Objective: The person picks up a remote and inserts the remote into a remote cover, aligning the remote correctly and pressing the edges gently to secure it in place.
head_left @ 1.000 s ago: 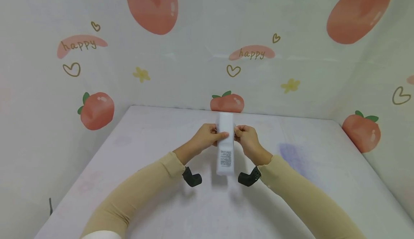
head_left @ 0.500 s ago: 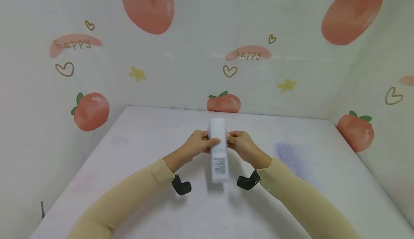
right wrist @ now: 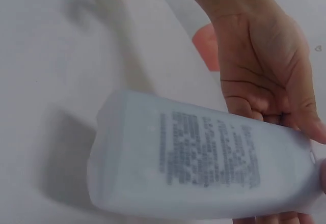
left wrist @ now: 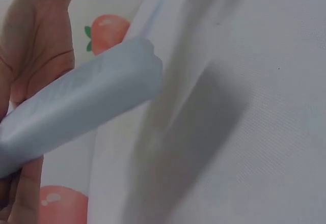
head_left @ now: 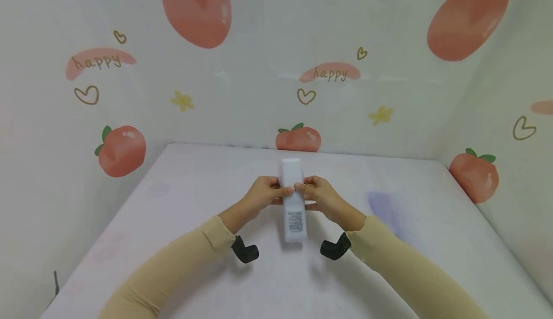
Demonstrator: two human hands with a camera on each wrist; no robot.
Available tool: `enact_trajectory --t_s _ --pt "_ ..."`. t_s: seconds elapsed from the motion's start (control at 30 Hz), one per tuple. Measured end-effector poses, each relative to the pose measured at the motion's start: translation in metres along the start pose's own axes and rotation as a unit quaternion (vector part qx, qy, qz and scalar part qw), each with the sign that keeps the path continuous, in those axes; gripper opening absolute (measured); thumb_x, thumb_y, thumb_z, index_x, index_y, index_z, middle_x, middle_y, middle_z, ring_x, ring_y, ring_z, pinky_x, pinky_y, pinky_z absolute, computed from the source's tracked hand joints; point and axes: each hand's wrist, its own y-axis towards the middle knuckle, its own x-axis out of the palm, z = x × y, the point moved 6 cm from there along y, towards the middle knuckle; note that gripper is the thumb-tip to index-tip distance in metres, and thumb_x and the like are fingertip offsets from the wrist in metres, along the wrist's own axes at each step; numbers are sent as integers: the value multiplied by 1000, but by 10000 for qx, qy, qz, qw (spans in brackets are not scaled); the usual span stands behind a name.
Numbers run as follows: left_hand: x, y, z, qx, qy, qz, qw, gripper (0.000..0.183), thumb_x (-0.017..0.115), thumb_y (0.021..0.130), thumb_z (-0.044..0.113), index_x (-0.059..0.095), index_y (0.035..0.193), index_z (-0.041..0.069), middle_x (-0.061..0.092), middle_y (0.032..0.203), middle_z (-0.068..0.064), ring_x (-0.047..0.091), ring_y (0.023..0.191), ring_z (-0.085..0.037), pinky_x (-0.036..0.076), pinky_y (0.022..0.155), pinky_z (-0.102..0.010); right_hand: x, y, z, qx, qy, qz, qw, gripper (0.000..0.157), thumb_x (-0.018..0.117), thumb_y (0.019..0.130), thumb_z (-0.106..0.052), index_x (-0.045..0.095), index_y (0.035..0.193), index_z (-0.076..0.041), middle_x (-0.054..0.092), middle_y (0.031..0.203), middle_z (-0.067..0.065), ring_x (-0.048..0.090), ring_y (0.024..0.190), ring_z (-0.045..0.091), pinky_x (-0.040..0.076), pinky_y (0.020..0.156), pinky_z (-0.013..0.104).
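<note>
A long white plastic thing point(head_left: 294, 204) with rounded edges is held up over the table, its long side running away from me. Grey printed text covers part of its near end, plain in the right wrist view point(right wrist: 204, 152). Something rounded bulges slightly past both sides near its far end. My left hand point(head_left: 260, 195) grips it from the left, thumb across its upper face. From the right my right hand point(head_left: 327, 198) holds it, thumb on the same face near the left thumb. Fingers of both hands pass behind it, partly hidden. In the left wrist view its near end point(left wrist: 97, 96) juts past the hand.
A pale cloth covers the table point(head_left: 194, 175), with a purple smudge point(head_left: 389, 213) at right. Behind stands a white backdrop point(head_left: 250, 103) printed with fruit, hearts and "happy". Black wrist cameras point(head_left: 246, 251) hang below both wrists.
The white thing and both hands have come slightly nearer and left in view. My right thumb has moved from the thing's right edge onto its upper face. My left hand keeps its grip.
</note>
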Motion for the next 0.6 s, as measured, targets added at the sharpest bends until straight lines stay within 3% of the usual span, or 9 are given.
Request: enact_trajectory --t_s 0.3,0.47,0.6 --pt "-4 -4 -4 6 -430 -180 9989 33 60 95 6 57 122 -13 66 114 -21 67 91 -15 57 86 -35 -2 1 4 -92 -12 -90 9999 44 57 97 -23 46 122 12 58 113 13 62 97 19 51 96 43" --pt "-5 -4 -7 -34 -862 -19 9963 28 58 94 0 57 119 -14 68 100 -11 67 84 -13 58 81 -31 -4 1 3 -82 -56 -38 9999 40 58 97 -24 50 116 11 61 104 8 64 89 14 53 90 40" --pt "-6 -5 -9 36 -1045 182 9943 17 61 92 -3 60 106 -12 69 86 -3 68 79 -12 59 78 -32 -3 1 2 -88 -114 -85 9999 42 58 97 -26 50 116 10 62 101 7 64 87 13 55 85 36"
